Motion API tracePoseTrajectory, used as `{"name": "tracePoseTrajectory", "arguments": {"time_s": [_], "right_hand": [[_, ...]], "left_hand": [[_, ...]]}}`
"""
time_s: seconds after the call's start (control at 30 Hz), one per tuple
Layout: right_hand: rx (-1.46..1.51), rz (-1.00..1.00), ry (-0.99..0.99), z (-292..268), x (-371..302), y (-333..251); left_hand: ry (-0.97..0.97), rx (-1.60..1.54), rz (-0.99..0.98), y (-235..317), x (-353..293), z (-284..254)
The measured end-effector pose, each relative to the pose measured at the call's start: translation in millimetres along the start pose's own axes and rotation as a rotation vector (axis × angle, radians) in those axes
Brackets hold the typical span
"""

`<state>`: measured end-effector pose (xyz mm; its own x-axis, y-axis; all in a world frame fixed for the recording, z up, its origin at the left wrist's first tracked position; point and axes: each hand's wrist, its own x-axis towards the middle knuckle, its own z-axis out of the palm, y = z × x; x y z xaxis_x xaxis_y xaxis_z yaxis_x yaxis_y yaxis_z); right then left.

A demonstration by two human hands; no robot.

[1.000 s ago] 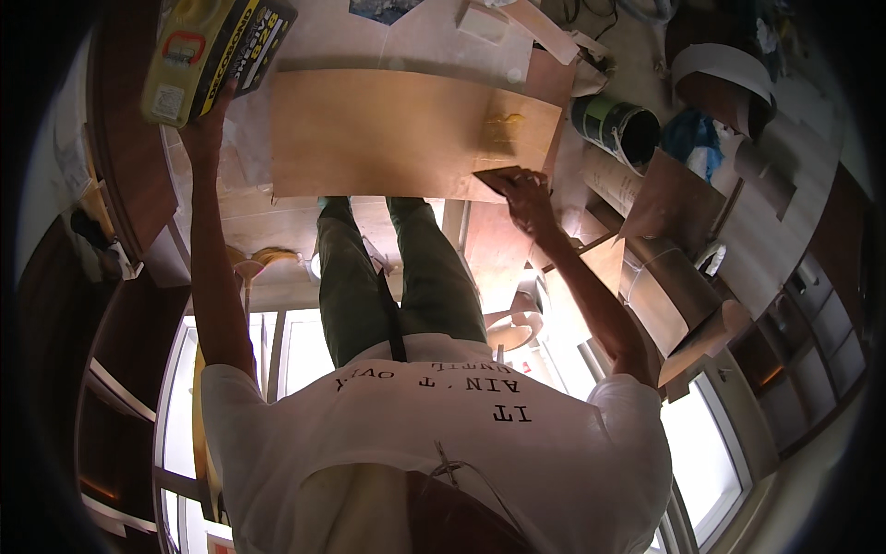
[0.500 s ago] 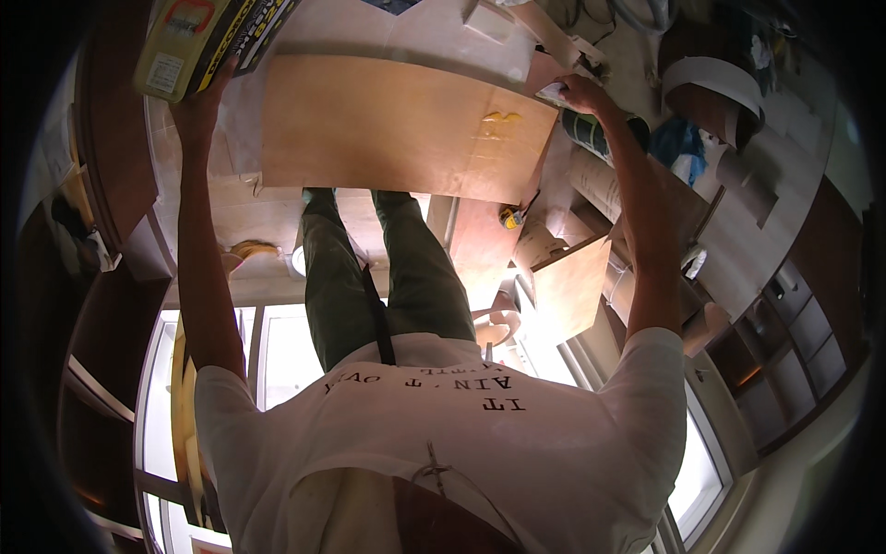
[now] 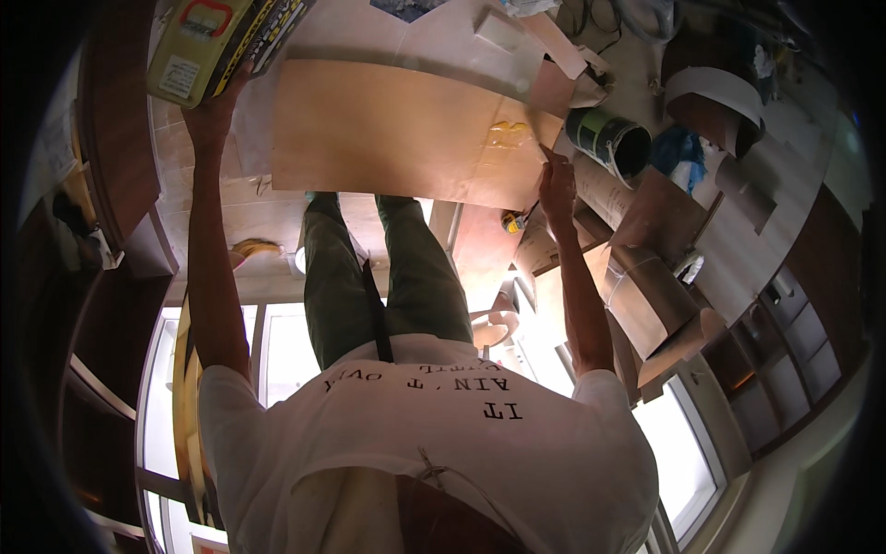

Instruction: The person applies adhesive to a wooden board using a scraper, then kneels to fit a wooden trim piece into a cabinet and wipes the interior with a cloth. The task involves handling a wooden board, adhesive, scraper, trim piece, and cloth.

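Observation:
My left hand (image 3: 214, 113) grips the side of a rectangular yellow-green metal can (image 3: 189, 57) with a red handle and a dark label, held up beyond the left end of a board. That thin, tan wooden board (image 3: 378, 129) lies across in front of my legs. Near its right end is a glossy yellow puddle of what looks like glue (image 3: 508, 136). At the board's right edge, my right hand (image 3: 557, 180) is closed on a small, thin, flat piece, like a spreader (image 3: 543, 151), pointing toward the puddle. Its exact kind is hard to make out.
An open dark green tin (image 3: 631, 148) stands just right of the board. Close to its lower right corner lies a yellow tape measure (image 3: 512, 221). Rolled brown sheets (image 3: 637, 286), a white-rimmed bucket (image 3: 715, 92) and shelving (image 3: 794, 351) fill the right side. Dark cabinets (image 3: 120, 138) line the left.
My right hand has come back from beside the green tin to the board's right edge. The yellow puddle looks larger. The can in my left hand has shifted slightly right.

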<state>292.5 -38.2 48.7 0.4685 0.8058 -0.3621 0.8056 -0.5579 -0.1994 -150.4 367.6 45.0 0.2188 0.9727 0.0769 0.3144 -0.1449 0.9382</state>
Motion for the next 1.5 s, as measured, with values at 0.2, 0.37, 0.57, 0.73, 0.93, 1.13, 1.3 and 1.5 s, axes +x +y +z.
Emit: {"name": "tracePoseTrajectory", "arguments": {"time_s": [0.2, 0.37, 0.57, 0.73, 0.93, 1.13, 1.3, 1.5], "right_hand": [[-0.005, 0.262, 0.250, 33.5, 21.1, -47.1], [0.055, 0.283, 0.384, 62.2, 39.7, -128.3], [0.171, 0.274, 0.235, 54.5, 72.1, -239.9], [0.182, 0.054, 0.286, 62.3, 66.2, -292.4], [0.100, 0.028, 0.392, 65.2, 23.5, -286.2], [0.158, 0.703, 0.348, 68.7, -12.3, -130.9], [0.218, 0.905, 0.201, 68.2, -10.3, -128.3], [0.220, 0.753, 0.229, 71.6, 41.7, -225.3]], "left_hand": [[-0.015, 0.026, -0.018, -1.5, 3.5, 3.4], [-0.038, 0.031, -0.075, 8.4, 2.7, 3.8], [-0.002, -0.059, -0.082, 10.8, 3.3, 8.2], [-0.046, -0.090, -0.131, 13.0, 3.3, 1.4], [-0.077, -0.268, -0.183, 17.8, 7.6, 0.6], [-0.100, -0.854, -0.391, 21.5, 6.1, -0.7], [-0.127, -0.786, -0.364, -8.3, 1.0, 0.2], [-0.129, -0.620, -0.300, 7.3, 1.4, -1.8]]}}
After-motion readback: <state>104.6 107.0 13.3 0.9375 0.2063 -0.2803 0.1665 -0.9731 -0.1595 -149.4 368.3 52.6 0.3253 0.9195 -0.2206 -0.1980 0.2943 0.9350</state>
